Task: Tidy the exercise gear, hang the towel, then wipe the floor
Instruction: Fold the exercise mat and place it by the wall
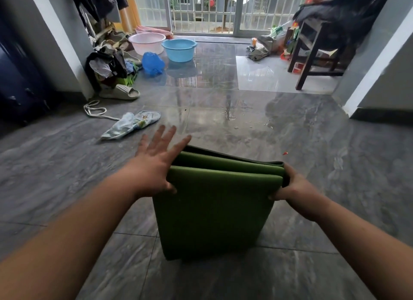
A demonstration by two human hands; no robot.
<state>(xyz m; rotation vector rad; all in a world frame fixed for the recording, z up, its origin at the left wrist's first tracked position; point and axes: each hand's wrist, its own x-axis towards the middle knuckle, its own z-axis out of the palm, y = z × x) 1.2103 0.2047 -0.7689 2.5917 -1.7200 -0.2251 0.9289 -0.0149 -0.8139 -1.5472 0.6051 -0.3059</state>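
A folded green exercise mat (214, 210) stands on edge on the grey tiled floor, its folds opening at the top. My left hand (156, 163) lies against the mat's upper left corner, fingers straight and spread, thumb on the near face. At the upper right corner my right hand (295, 192) grips the stacked layers, fingers curled round the edge. A pale blue patterned towel (131, 124) lies crumpled on the floor beyond my left hand. A white skipping rope (96, 111) lies further left.
A blue basin (178, 50) and a pink basin (146, 42) stand at the back by a blue bag (153, 64). Clothes and a slipper (120, 92) pile at the left wall. A dark wooden chair (312, 47) stands at the right. Water drops (250, 124) lie on the floor.
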